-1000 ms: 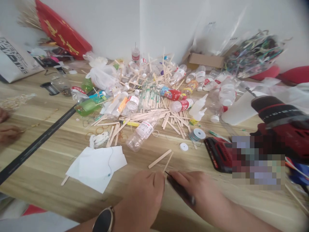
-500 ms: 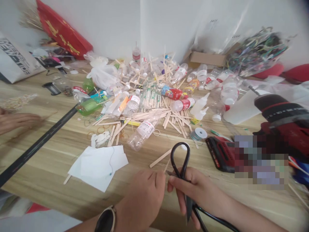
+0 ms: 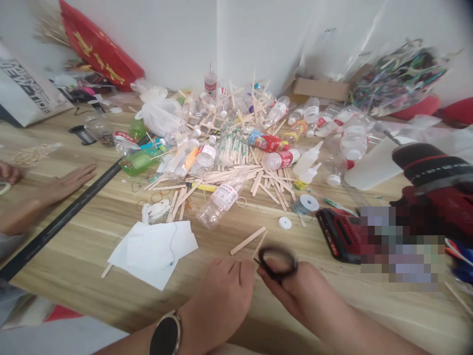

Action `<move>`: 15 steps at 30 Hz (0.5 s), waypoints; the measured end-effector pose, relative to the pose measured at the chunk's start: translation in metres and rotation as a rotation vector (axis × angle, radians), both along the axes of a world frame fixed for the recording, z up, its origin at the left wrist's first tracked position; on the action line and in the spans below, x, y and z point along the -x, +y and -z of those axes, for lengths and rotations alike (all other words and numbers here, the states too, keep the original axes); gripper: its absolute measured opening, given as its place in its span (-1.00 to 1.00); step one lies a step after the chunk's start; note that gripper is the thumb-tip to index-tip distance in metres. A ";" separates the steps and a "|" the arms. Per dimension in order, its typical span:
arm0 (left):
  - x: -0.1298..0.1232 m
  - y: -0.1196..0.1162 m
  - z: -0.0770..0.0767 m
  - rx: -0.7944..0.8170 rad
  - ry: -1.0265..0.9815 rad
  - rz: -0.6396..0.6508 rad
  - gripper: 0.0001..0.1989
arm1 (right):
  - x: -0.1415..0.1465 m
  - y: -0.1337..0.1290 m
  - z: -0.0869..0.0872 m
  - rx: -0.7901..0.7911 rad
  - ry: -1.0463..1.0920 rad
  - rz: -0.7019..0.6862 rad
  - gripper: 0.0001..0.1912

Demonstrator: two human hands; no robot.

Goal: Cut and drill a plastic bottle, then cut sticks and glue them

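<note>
My left hand (image 3: pixel 227 298) pinches a thin stick (image 3: pixel 260 244). My right hand (image 3: pixel 310 291) grips black scissors (image 3: pixel 293 265) just beside it, maybe touching; I see blur. If they slip, they could poke my left hand.

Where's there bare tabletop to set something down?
Two patches look bare: one between the black strip and the white paper, another between the right hand and the red-and-black drill. It is crowded farther back, where plastic bottles, wooden sticks and a white bag lie jumbled.
</note>
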State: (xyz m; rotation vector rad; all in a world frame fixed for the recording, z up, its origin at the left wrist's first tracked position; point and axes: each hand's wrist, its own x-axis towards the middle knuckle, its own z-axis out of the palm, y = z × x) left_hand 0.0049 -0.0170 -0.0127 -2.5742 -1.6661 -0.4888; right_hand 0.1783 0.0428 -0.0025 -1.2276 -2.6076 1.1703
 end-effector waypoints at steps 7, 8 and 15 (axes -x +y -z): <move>0.014 0.011 -0.011 0.373 -0.139 -0.341 -0.72 | -0.009 0.000 -0.009 -0.798 0.096 -0.240 -0.68; 0.017 0.013 -0.013 0.387 -0.134 -0.420 -0.71 | -0.009 -0.002 -0.011 -0.778 0.103 -0.226 -0.68; 0.015 0.013 -0.026 0.482 -0.363 -0.361 -0.75 | -0.005 -0.007 -0.008 -0.604 0.223 -0.011 -0.63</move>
